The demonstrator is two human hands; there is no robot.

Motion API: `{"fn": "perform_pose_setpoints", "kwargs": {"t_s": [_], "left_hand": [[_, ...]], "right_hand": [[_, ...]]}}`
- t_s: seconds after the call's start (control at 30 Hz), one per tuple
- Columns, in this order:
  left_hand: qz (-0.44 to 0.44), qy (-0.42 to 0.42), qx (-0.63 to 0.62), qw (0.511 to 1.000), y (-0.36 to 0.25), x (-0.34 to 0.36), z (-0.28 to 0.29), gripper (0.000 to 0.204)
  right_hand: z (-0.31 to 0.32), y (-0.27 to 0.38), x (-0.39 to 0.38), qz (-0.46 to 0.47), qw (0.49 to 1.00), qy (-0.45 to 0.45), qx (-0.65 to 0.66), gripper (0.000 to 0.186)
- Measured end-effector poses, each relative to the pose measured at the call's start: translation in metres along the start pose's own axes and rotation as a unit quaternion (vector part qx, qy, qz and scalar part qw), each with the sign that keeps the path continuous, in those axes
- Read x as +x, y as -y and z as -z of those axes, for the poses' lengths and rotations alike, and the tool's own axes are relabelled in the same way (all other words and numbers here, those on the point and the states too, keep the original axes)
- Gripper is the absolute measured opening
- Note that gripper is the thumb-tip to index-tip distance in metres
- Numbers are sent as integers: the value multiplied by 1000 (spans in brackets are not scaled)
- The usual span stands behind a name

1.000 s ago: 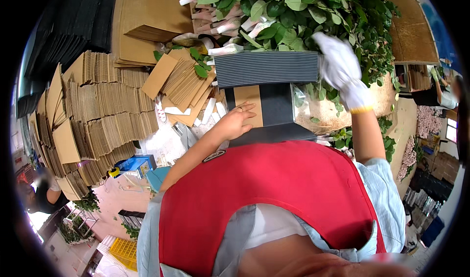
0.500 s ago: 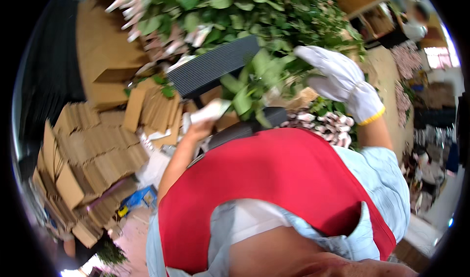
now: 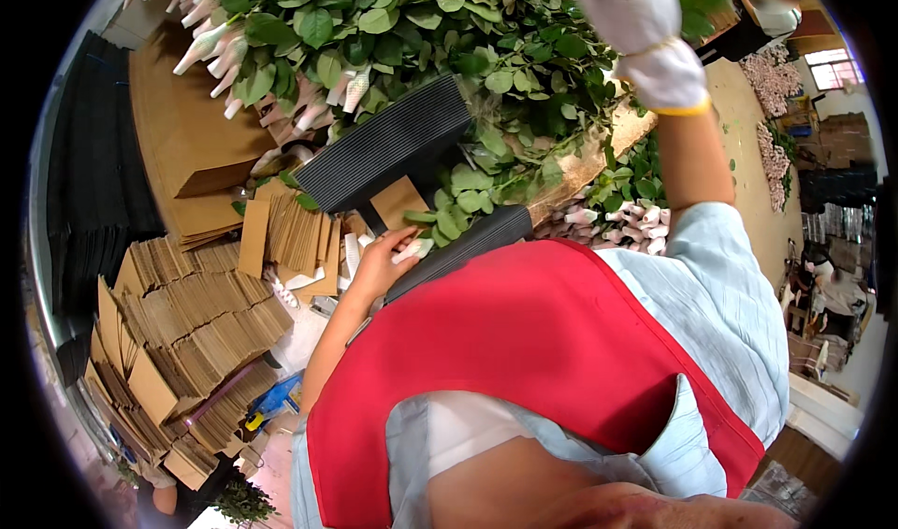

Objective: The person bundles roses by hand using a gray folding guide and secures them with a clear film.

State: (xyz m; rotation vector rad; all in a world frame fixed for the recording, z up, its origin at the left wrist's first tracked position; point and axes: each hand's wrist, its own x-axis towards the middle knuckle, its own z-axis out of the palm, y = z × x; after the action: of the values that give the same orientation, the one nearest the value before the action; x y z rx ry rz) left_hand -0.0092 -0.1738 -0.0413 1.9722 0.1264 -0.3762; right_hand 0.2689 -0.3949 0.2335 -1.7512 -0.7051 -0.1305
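My left hand, bare, has its fingers closed round the white net-wrapped head of a leafy-stemmed flower, probably a rose. The flower's leaves lie to the right between two black ribbed panels. My right hand, in a white glove with a yellow cuff edge, reaches far forward over the leafy heap. Its fingertips run out of the top of the picture, so its grip is hidden. Blurred green leaves show beside that glove. A big pile of leafy flower stems fills the far side, wrapped heads pointing left.
Folded cardboard pieces are stacked at the left, beside black sheets. More wrapped flower heads lie in front of my right forearm. A blue-and-yellow item is at lower left. Another person is at the far right.
My right hand has moved up and away, from beside the black panels to the far leafy heap. My left hand has lowered slightly with the flower, now lying between the panels.
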Motion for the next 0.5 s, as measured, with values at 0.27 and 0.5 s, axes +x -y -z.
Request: {"fn": "perform_pose_setpoints", "kwargs": {"t_s": [0.27,0.5], "left_hand": [[-80,-78,26,993,26,2,-19,31],[-235,-192,204,931,17,-2,-11,35]], "right_hand": [[0,-113,-126,-450,840,300,-48,20],[-18,-147,-163,-56,689,529,-492,27]]}}
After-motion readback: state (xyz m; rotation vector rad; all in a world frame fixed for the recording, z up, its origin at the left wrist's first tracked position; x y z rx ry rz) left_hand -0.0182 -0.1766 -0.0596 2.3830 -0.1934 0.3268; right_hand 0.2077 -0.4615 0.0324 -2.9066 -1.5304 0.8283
